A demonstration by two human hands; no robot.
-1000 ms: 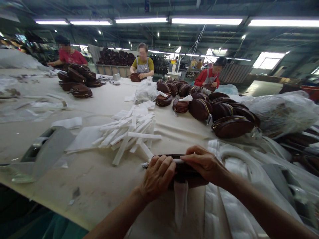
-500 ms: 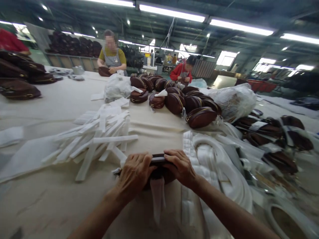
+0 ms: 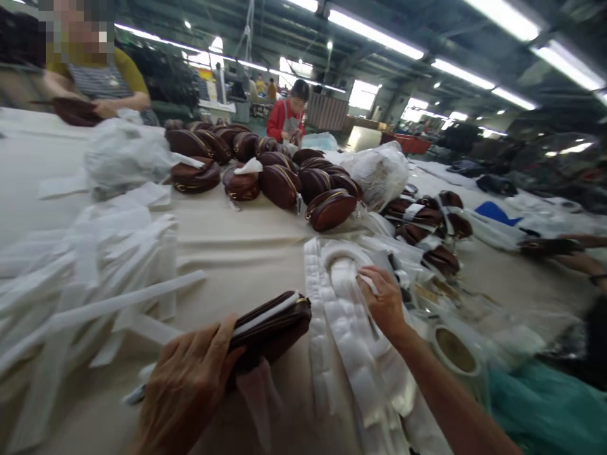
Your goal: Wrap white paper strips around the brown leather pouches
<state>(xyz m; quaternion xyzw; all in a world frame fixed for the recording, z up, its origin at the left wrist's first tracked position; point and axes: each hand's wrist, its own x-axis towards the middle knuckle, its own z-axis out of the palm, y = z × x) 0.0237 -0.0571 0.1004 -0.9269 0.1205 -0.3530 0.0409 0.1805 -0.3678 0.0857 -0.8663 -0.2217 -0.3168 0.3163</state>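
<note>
My left hand [image 3: 190, 373] is closed around a dark brown leather zip pouch [image 3: 279, 322], which is tilted with its right end higher. A white strip [image 3: 265, 313] lies along the pouch's zip edge, and a thin pale tail [image 3: 260, 398] hangs beneath it. To the right, the fingers of my right hand [image 3: 384, 300] are bent onto a white strip at the coil of white padded packing material [image 3: 348, 272]. They appear to pinch it, though the fingertips are partly hidden.
Loose white strips [image 3: 128, 297] cover the table's left. Several finished brown pouches [image 3: 279, 183] are grouped farther back, beside a clear plastic bag [image 3: 379, 170]. A tape roll [image 3: 455, 351] and green plastic [image 3: 545, 404] lie at right. Two co-workers [image 3: 104, 82] stand across the table.
My right hand has left the pouch and moved right to the white packing material. My left hand keeps the pouch, now slanted. The view has turned right.
</note>
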